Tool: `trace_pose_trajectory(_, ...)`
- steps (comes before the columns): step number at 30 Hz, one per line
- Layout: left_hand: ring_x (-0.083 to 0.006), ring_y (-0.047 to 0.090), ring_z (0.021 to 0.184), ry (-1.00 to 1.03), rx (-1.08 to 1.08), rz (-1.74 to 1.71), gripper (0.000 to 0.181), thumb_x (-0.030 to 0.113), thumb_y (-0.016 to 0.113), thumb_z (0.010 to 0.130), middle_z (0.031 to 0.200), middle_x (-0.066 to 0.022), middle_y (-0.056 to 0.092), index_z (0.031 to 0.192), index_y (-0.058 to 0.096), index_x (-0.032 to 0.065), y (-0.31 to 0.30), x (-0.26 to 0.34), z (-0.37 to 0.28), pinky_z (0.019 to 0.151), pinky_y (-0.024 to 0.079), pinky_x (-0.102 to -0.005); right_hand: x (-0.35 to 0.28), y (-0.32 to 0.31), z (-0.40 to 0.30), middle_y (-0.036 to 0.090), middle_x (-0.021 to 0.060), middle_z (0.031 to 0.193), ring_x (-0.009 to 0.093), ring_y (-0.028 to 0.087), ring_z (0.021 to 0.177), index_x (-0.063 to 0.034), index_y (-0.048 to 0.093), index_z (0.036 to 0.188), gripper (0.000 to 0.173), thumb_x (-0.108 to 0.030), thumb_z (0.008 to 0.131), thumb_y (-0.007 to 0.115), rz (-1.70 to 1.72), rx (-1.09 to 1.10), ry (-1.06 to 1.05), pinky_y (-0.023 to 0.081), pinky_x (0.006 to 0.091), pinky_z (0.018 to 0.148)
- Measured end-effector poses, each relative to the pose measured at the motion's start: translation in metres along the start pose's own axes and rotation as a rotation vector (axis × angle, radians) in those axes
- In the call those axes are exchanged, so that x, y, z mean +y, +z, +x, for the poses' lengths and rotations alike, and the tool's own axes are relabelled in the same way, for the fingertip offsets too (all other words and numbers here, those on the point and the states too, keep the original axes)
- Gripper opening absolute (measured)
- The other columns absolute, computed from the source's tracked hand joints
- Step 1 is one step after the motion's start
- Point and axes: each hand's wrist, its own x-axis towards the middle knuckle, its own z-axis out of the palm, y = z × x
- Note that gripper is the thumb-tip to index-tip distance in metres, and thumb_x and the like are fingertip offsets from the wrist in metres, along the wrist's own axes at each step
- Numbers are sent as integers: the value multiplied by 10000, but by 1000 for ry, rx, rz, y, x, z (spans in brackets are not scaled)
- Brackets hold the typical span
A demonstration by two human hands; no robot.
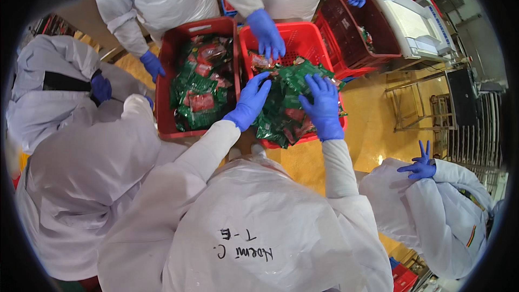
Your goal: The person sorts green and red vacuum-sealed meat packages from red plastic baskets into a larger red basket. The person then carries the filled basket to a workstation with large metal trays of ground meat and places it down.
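Both my hands wear blue gloves and are over a bright red perforated plastic crate [302, 32] heaped with green and red sealed packets [290, 93]. My left hand [249, 103] is at the crate's left side, fingers pointing away from me, next to the packets; nothing shows in its grasp. Spread fingers of my right hand [323, 107] lie on the green packets at the right of the heap. What is under its palm is hidden. Across from me, another person's gloved hand [267, 34] reaches down into the same crate, its fingertips near the packets.
A darker red crate [162, 109] of similar packets stands at left, with another person's hand [152, 65] at its rim. Stacked crates [344, 28] and a white machine [417, 24] stand at upper right. Co-workers in white are at left and right [442, 211]. The floor [371, 129] is yellow.
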Motion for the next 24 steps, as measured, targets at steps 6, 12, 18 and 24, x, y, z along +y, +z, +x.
trace_pose_trajectory(6, -357, 474, 1292, -245, -178, 223, 744, 425, 649, 869, 1393, -286, 457, 1402, 405, -32, 38, 65, 50, 1060, 383, -405, -5, -7, -10, 516, 141, 1348, 392, 459, 1252, -154, 548, 1323, 573, -284, 794, 727, 14, 60, -37, 336, 506, 1080)
trace_pose_trajectory(12, -298, 580, 1161, -305, -250, 69, 766, 295, 772, 772, 1270, -243, 574, 1382, 431, -21, 52, 48, 55, 973, 466, -356, 21, -6, -27, 634, 142, 1105, 244, 591, 1026, 2, 587, 1211, 489, -288, 842, 724, 863, 294, 964, 450, 352, 928)
trace_pose_trajectory(18, -259, 583, 998, -67, -197, 324, 360, 221, 759, 733, 1037, -125, 672, 1040, 683, 48, 61, 16, 53, 936, 443, -376, 18, -11, -33, 649, 50, 1078, 105, 587, 942, -8, 609, 1155, 313, -113, 868, 672, 1327, 205, 876, 463, 260, 868)
trace_pose_trajectory(24, -304, 570, 973, 45, -173, 143, 342, 158, 704, 717, 997, -143, 655, 1031, 670, 25, 53, -11, 29, 899, 436, -399, 10, 22, -61, 650, 24, 1131, 94, 592, 989, -17, 605, 1196, 315, 4, 882, 607, 1157, 297, 625, 469, 264, 899)
